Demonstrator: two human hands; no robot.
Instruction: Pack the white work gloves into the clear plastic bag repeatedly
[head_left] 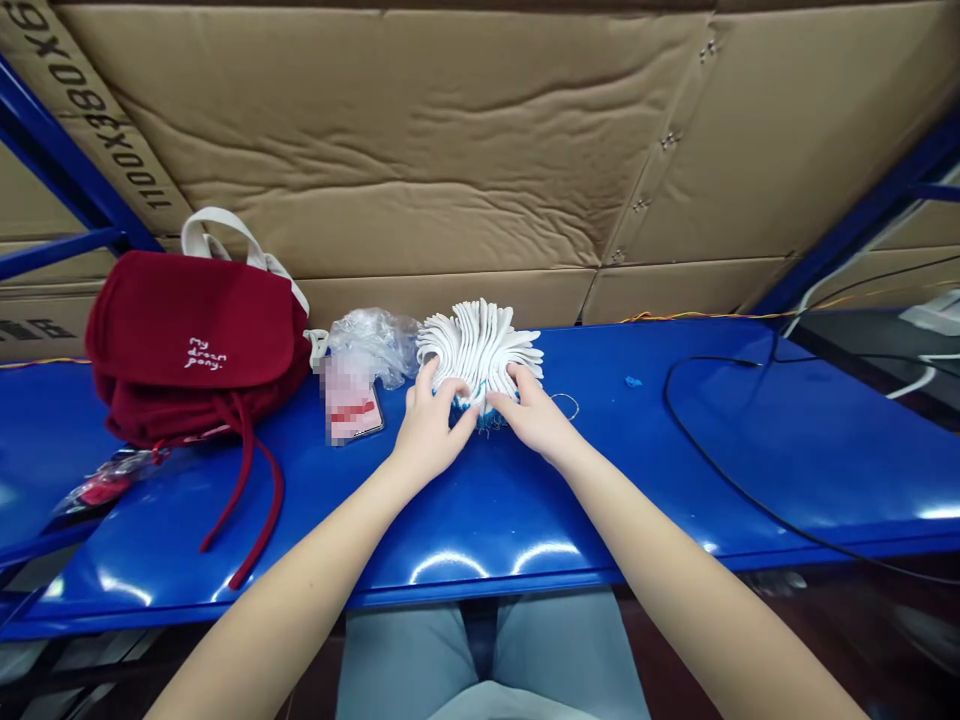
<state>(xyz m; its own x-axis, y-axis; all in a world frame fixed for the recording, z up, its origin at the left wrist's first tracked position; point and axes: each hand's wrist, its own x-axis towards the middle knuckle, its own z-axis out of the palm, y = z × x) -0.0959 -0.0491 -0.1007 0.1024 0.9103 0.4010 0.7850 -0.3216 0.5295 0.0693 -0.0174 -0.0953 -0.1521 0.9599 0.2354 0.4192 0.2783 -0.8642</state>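
A fanned bundle of white knitted gloves point(480, 342) with blue cuffs stands on the blue shelf point(525, 500), near its back edge. My left hand point(431, 425) grips the bundle's lower left side, fingers curled round the cuffs. From the other side my right hand point(531, 412) pinches the lower right part of the same bundle. Loose blue threads show between my two hands. A thin thread loop lies just right of my right hand.
A dark red cloth bag point(191, 345) with white handles sits at the left. Between it and the gloves lie a crumpled clear plastic wrap point(373, 342) and a phone point(352, 405). A black cable point(720, 470) curves across the right side. Cardboard sheets line the back.
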